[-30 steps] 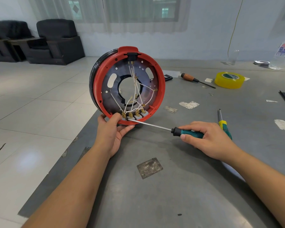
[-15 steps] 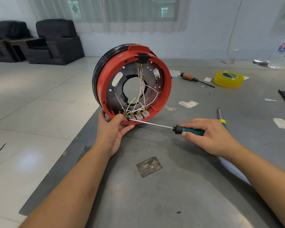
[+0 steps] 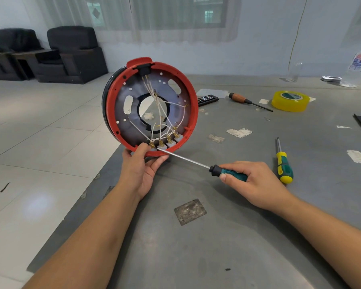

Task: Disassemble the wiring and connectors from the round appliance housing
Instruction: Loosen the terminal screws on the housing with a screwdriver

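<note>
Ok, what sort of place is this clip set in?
Probably an informal indoor repair workspace: a grey worktable with screwdrivers and yellow tape lying about, plus black armchairs on a tiled floor behind.

Both bare forearms reach forward from the near edge. The left hand (image 3: pixel 141 171) is turned palm up, thumb raised and pressed on the near rim of the housing (image 3: pixel 193 105), fingers cupped beneath it. The right hand (image 3: pixel 251 181) lies knuckles up to the right, fingers curled in a grip around the screwdriver (image 3: pixel 223 171) handle, thumb along it.
</note>
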